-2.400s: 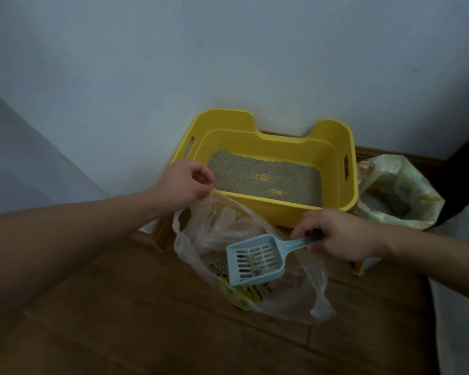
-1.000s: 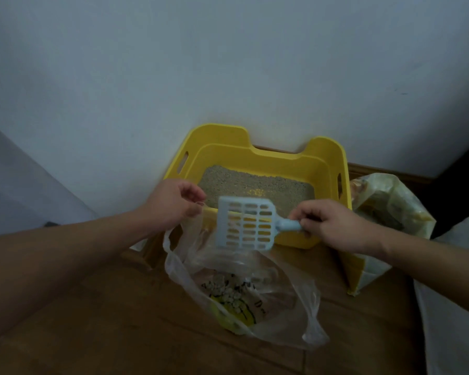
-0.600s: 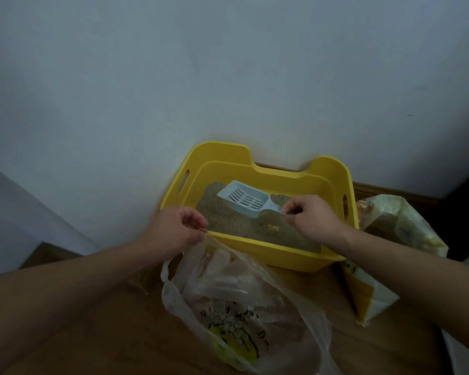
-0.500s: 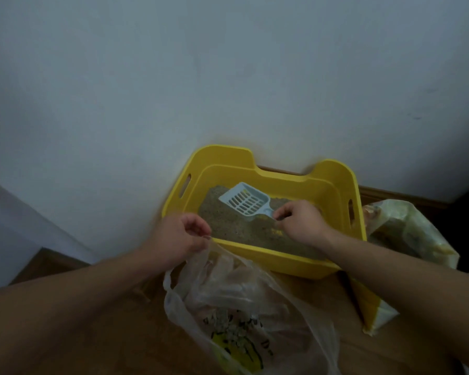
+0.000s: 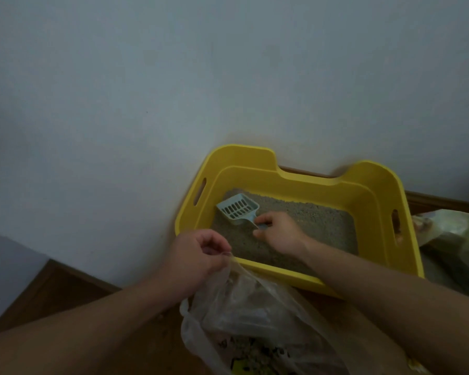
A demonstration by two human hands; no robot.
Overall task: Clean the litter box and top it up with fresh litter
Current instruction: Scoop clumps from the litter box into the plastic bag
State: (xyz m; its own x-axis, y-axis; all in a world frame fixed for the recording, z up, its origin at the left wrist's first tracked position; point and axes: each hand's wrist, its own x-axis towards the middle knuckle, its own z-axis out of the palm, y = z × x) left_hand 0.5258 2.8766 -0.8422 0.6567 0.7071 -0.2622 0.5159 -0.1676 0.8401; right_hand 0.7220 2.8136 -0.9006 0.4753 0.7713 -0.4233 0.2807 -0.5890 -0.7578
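**Spotter:** Which step are you on?

**Operator:** Scooping, I'd say. My right hand [image 5: 280, 234] is inside the yellow plastic litter box [image 5: 385, 182], fingers closed round the handle of the pale blue slotted plastic scoop [image 5: 237, 209]. The scoop's head sits at the box's far left corner, resting on or just above the grey granular litter [image 5: 317, 220]; I can't tell whether its lip has dug in.

**Spotter:** And the other hand?

**Operator:** My left hand [image 5: 197, 259] is just outside the near left corner of the box, thumb and fingers pinching the rim of the clear crinkled plastic waste bag [image 5: 255, 320], holding its mouth up. The bag slumps on the brown wooden floor [image 5: 52, 290], against the box's near wall.

**Spotter:** Anything in the scoop?

**Operator:** Nothing I can make out through the slots; the light is dim.

**Spotter:** What does the next move call for?

**Operator:** As I judge it, I push the scoop's lip under the surface and draw it through the bed, then lift it level and shake gently so loose grains fall back through the slots. Then I carry it over the near wall to the bag, so my left hand has to keep that mouth wide.

**Spotter:** And the topping up?

**Operator:** Not yet begun. There's a pale, open printed bag [image 5: 450, 239] beside the box's right wall, which I take to be fresh litter, untouched.
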